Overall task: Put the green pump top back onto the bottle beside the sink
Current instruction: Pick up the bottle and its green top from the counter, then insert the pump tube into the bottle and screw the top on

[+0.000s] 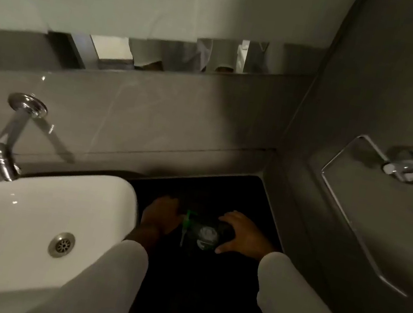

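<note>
A dark bottle [207, 235] with a pale round label stands on the black counter [235, 191] right of the sink. My right hand [244, 235] wraps around its right side. The green pump top [187, 220] sits at the bottle's left edge, its thin tube hanging down. My left hand [161, 214] is closed around the pump's upper part. The scene is dim, so I cannot tell whether the tube is inside the bottle's neck.
A white basin [27, 208] with a metal drain [61, 244] fills the lower left. A chrome wall tap [12, 134] hangs over it. A chrome towel ring [378, 168] juts from the right wall. A mirror strip [190, 52] runs above the backsplash.
</note>
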`<state>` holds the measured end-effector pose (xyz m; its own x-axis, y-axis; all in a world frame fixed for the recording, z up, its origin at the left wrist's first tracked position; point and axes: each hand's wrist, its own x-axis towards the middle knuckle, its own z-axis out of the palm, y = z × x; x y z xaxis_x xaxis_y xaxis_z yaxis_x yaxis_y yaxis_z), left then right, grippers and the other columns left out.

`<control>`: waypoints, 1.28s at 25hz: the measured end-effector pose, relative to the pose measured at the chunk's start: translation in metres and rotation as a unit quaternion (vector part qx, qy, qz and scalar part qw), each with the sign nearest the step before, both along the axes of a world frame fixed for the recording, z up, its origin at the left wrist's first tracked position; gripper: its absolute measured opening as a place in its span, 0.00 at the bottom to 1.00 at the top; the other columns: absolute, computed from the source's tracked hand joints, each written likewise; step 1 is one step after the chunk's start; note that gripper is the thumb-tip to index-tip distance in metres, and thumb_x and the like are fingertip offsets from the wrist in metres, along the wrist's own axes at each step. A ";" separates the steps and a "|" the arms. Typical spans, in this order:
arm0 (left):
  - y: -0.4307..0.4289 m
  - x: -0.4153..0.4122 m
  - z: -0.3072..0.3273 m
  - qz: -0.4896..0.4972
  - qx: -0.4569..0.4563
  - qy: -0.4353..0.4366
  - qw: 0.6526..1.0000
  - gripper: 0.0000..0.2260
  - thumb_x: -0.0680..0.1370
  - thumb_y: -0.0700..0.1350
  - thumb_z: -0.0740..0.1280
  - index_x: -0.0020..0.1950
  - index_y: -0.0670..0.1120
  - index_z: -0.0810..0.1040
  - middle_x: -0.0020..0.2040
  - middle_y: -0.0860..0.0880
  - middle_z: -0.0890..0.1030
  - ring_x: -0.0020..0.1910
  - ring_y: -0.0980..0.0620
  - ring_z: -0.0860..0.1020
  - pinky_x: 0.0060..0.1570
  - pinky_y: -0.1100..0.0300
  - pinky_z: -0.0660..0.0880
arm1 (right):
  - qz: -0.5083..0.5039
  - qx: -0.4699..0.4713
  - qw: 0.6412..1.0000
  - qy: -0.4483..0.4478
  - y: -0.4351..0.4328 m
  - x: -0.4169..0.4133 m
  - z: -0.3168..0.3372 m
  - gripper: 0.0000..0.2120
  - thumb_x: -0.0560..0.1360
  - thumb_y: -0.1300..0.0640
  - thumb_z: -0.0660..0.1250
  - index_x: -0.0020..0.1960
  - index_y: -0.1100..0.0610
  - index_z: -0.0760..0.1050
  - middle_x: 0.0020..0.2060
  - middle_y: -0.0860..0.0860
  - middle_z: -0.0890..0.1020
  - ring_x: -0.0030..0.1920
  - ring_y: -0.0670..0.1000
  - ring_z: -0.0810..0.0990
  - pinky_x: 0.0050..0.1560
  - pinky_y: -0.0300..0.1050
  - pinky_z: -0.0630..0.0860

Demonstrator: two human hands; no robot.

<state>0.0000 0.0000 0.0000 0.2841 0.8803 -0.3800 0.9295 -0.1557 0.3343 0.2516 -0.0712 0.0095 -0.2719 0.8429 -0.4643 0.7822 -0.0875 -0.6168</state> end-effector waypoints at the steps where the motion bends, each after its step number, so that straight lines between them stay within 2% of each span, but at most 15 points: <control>1: -0.002 0.004 -0.013 0.019 -0.014 -0.003 1.000 0.20 0.79 0.56 0.68 0.64 0.45 0.81 0.62 0.40 0.81 0.61 0.39 0.79 0.58 0.47 0.77 | -0.022 -0.009 0.999 0.038 -0.001 -0.004 -0.010 0.45 0.63 0.45 0.82 0.76 0.51 0.68 0.77 0.52 0.66 0.79 0.55 0.61 0.77 0.49 0.61; 6: -0.004 0.021 -0.056 0.082 -0.069 -0.006 0.994 0.16 0.79 0.55 0.68 0.58 0.45 0.82 0.56 0.42 0.83 0.54 0.40 0.82 0.50 0.50 0.80 | -0.106 0.023 0.987 0.116 0.000 -0.014 -0.043 0.31 0.66 0.51 0.81 0.67 0.56 0.77 0.67 0.54 0.77 0.68 0.55 0.76 0.71 0.54 0.73; 9: 0.006 0.024 -0.069 0.081 -0.073 0.008 0.994 0.16 0.79 0.54 0.68 0.61 0.45 0.80 0.58 0.42 0.83 0.56 0.40 0.81 0.54 0.46 0.80 | -0.124 0.050 0.982 0.133 0.001 -0.015 -0.048 0.25 0.67 0.53 0.80 0.62 0.56 0.81 0.63 0.54 0.80 0.65 0.54 0.79 0.69 0.56 0.75; 11: 0.008 0.026 -0.070 0.074 -0.064 0.023 0.995 0.18 0.78 0.55 0.69 0.63 0.46 0.79 0.59 0.41 0.83 0.57 0.39 0.81 0.54 0.46 0.80 | -0.119 0.057 0.983 0.131 0.004 -0.016 -0.051 0.24 0.67 0.51 0.80 0.62 0.55 0.82 0.65 0.53 0.79 0.70 0.54 0.75 0.73 0.55 0.71; 13: 0.012 0.023 -0.059 0.095 -0.045 -0.002 0.994 0.21 0.74 0.58 0.71 0.61 0.48 0.81 0.57 0.43 0.84 0.56 0.39 0.82 0.52 0.49 0.80 | -0.099 0.054 0.988 0.103 0.013 -0.012 -0.053 0.24 0.67 0.48 0.80 0.61 0.53 0.83 0.72 0.51 0.73 0.79 0.54 0.63 0.79 0.56 0.61; 15: 0.022 0.017 -0.036 0.135 0.018 -0.046 0.990 0.19 0.71 0.58 0.72 0.57 0.51 0.82 0.52 0.45 0.86 0.52 0.41 0.84 0.50 0.51 0.81 | -0.082 0.058 0.993 0.064 0.026 -0.008 -0.052 0.21 0.66 0.46 0.80 0.57 0.52 0.84 0.80 0.49 0.62 0.83 0.55 0.49 0.81 0.58 0.53; 17: 0.035 0.010 -0.006 0.176 0.116 -0.148 0.966 0.16 0.69 0.56 0.73 0.53 0.51 0.83 0.45 0.52 0.87 0.47 0.50 0.85 0.48 0.55 0.81 | -0.083 0.049 0.994 0.047 0.039 -0.006 -0.049 0.19 0.65 0.45 0.80 0.53 0.50 0.86 0.83 0.48 0.52 0.83 0.56 0.40 0.81 0.60 0.49; 18: 0.039 0.009 0.011 0.186 0.164 -0.226 0.942 0.14 0.69 0.56 0.73 0.52 0.53 0.84 0.42 0.57 0.86 0.44 0.59 0.85 0.46 0.59 0.80 | -0.084 0.040 0.995 0.042 0.044 -0.006 -0.048 0.18 0.64 0.45 0.80 0.51 0.49 0.85 0.83 0.47 0.49 0.82 0.57 0.38 0.81 0.63 0.48; 19: 0.042 0.008 0.027 0.185 0.202 -0.298 0.914 0.13 0.69 0.56 0.74 0.52 0.57 0.84 0.42 0.61 0.85 0.44 0.66 0.83 0.46 0.65 0.79 | -0.084 0.032 0.995 0.037 0.048 -0.007 -0.046 0.17 0.64 0.44 0.81 0.50 0.48 0.85 0.83 0.47 0.48 0.82 0.57 0.37 0.81 0.65 0.47; 20: 0.042 0.009 0.043 0.179 0.222 -0.352 0.891 0.12 0.70 0.56 0.74 0.52 0.61 0.83 0.44 0.63 0.85 0.46 0.69 0.82 0.47 0.71 0.77 | -0.082 0.028 0.996 0.030 0.051 -0.007 -0.045 0.16 0.63 0.44 0.81 0.49 0.47 0.85 0.83 0.46 0.47 0.82 0.57 0.36 0.80 0.67 0.47; 21: 0.041 0.012 0.053 0.168 0.231 -0.391 0.875 0.12 0.71 0.55 0.75 0.52 0.64 0.81 0.48 0.61 0.85 0.49 0.67 0.82 0.49 0.73 0.76 | -0.081 0.026 0.996 0.022 0.052 -0.008 -0.045 0.16 0.63 0.43 0.81 0.48 0.47 0.85 0.83 0.46 0.47 0.82 0.58 0.35 0.80 0.68 0.46; 23: 0.036 0.018 0.065 0.138 0.244 -0.427 0.860 0.14 0.72 0.53 0.77 0.54 0.67 0.80 0.52 0.56 0.85 0.52 0.59 0.83 0.52 0.69 0.77 | -0.085 0.022 0.996 0.013 0.055 -0.010 -0.044 0.16 0.63 0.43 0.81 0.48 0.48 0.86 0.83 0.46 0.47 0.82 0.58 0.35 0.80 0.69 0.44; 26: 0.033 0.026 0.061 0.119 0.247 -0.436 0.857 0.14 0.72 0.53 0.77 0.56 0.64 0.81 0.53 0.55 0.85 0.53 0.56 0.83 0.54 0.66 0.77 | -0.091 0.015 0.996 0.011 0.056 -0.012 -0.042 0.17 0.63 0.43 0.81 0.48 0.49 0.86 0.83 0.46 0.47 0.82 0.57 0.35 0.80 0.68 0.42; 30: 0.029 0.033 0.040 0.144 0.222 -0.396 0.879 0.15 0.71 0.52 0.78 0.55 0.61 0.81 0.51 0.62 0.82 0.52 0.60 0.81 0.52 0.64 0.78 | -0.093 0.011 0.995 0.019 0.055 -0.011 -0.039 0.16 0.63 0.43 0.81 0.47 0.49 0.85 0.83 0.46 0.46 0.82 0.57 0.35 0.80 0.68 0.41; 32: 0.027 0.034 0.029 0.139 0.223 -0.388 0.883 0.15 0.71 0.50 0.79 0.54 0.61 0.81 0.50 0.65 0.81 0.51 0.60 0.81 0.52 0.68 0.77 | -0.100 0.008 0.994 0.030 0.055 -0.011 -0.038 0.16 0.63 0.44 0.81 0.47 0.49 0.85 0.83 0.46 0.46 0.82 0.57 0.34 0.80 0.67 0.40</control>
